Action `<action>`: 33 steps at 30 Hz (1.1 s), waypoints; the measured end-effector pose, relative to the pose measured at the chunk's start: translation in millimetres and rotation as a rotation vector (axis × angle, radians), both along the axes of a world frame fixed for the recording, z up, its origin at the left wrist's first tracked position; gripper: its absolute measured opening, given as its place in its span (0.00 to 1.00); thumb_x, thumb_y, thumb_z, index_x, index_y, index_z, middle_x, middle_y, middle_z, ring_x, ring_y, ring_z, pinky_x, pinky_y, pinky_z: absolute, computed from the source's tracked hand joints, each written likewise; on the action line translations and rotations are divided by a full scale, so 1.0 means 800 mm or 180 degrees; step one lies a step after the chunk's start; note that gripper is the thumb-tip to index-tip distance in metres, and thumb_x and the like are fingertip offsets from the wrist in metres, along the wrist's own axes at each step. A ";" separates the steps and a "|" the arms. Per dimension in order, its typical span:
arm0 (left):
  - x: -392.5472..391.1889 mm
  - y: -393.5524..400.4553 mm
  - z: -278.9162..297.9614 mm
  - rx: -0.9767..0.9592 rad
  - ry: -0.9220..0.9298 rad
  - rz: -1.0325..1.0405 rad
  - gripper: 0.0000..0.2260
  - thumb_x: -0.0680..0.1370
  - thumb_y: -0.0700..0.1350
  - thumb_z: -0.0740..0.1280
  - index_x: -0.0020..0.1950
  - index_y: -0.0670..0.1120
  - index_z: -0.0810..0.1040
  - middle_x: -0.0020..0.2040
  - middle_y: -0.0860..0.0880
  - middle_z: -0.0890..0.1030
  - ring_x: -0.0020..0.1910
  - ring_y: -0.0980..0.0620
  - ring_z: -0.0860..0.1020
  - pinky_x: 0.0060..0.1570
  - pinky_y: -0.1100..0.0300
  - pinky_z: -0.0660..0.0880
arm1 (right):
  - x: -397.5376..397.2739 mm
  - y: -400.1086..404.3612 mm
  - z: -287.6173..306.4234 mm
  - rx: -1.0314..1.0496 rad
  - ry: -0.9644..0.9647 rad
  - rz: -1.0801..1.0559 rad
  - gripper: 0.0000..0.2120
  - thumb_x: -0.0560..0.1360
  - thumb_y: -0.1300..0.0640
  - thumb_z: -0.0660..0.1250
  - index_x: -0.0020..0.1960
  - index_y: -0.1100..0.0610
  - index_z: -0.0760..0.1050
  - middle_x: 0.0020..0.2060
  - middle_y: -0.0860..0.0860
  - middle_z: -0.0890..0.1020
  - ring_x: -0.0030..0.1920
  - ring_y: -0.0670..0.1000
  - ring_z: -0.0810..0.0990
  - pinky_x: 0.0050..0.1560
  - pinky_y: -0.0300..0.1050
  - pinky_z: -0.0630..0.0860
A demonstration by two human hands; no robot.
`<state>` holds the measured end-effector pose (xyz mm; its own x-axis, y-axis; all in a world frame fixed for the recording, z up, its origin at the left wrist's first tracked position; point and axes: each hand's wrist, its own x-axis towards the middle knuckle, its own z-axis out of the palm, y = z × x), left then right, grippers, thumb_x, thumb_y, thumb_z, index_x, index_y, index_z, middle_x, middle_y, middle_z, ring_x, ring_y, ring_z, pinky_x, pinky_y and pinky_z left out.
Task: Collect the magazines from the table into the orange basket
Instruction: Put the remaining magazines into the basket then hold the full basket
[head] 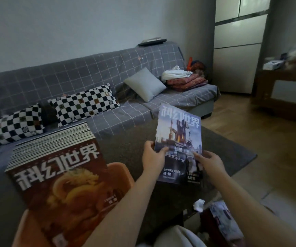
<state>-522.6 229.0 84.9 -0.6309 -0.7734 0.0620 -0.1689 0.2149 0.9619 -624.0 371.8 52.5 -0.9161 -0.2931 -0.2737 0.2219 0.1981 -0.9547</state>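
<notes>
both hands hold a blue-covered magazine [178,139] up off the dark table [223,154], its top edge tipped away toward the sofa [108,82]. the left hand [153,157] pinches the lower left edge, thumb on the cover; the right hand [209,162] grips the lower right, fingers curled onto the front. a second dark cover seems to sit behind it at the right (i cannot tell if it is a separate issue).

the orange basket [124,173] sits at the table's near left corner, already loaded with a tall stack of magazines [54,154] topped by a red dragon cover. the sensible move, i judge, is to swing the held copy left, level it, square its spine with the stack and lay it flat so the pile does not lean or slide.

the covers look glossy and thin, flexing easily; the basket has soft rounded corners and a smooth matte rim, and the tabletop is dark and speckled.
</notes>
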 end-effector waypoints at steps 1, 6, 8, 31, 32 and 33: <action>0.015 0.003 0.007 0.0045 0.0116 0.0009 0.14 0.75 0.44 0.71 0.54 0.51 0.67 0.44 0.55 0.75 0.41 0.57 0.77 0.37 0.60 0.76 | 0.006 0.007 0.006 -0.0172 -0.0043 0.0035 0.24 0.73 0.52 0.70 0.66 0.59 0.71 0.55 0.56 0.81 0.52 0.56 0.80 0.50 0.52 0.78; 0.096 0.008 0.035 0.0086 0.0252 0.0242 0.17 0.74 0.47 0.72 0.56 0.52 0.68 0.47 0.54 0.77 0.42 0.55 0.79 0.33 0.62 0.76 | 0.051 0.026 0.042 -0.0577 0.0029 0.0312 0.12 0.74 0.57 0.69 0.56 0.58 0.76 0.46 0.55 0.83 0.45 0.55 0.82 0.46 0.51 0.79; 0.129 0.008 0.042 0.0034 0.0323 0.0355 0.16 0.73 0.48 0.72 0.56 0.52 0.70 0.48 0.53 0.79 0.44 0.53 0.80 0.38 0.57 0.79 | 0.073 0.026 0.057 -0.0736 0.0087 0.0500 0.09 0.74 0.58 0.69 0.54 0.59 0.77 0.45 0.56 0.83 0.44 0.55 0.83 0.46 0.51 0.79; 0.382 -0.082 0.017 -0.0887 -0.0110 0.1617 0.08 0.74 0.47 0.71 0.50 0.54 0.75 0.48 0.52 0.80 0.44 0.56 0.79 0.38 0.59 0.76 | 0.237 -0.127 0.058 -0.0246 0.1549 0.1520 0.06 0.72 0.55 0.71 0.42 0.46 0.74 0.39 0.44 0.82 0.40 0.41 0.80 0.37 0.38 0.74; 0.385 -0.085 0.012 -0.0959 -0.0217 0.1640 0.08 0.74 0.45 0.72 0.49 0.53 0.75 0.47 0.52 0.81 0.44 0.57 0.78 0.37 0.62 0.74 | 0.238 -0.130 0.051 -0.0073 0.1704 0.1534 0.07 0.72 0.54 0.71 0.42 0.45 0.74 0.39 0.43 0.81 0.40 0.40 0.79 0.35 0.36 0.72; 0.388 -0.086 0.008 -0.0999 -0.0290 0.1644 0.08 0.74 0.44 0.72 0.50 0.52 0.76 0.47 0.52 0.81 0.44 0.57 0.78 0.36 0.63 0.72 | 0.239 -0.132 0.045 0.0089 0.1846 0.1555 0.07 0.72 0.54 0.71 0.43 0.45 0.73 0.39 0.43 0.80 0.40 0.39 0.78 0.34 0.36 0.70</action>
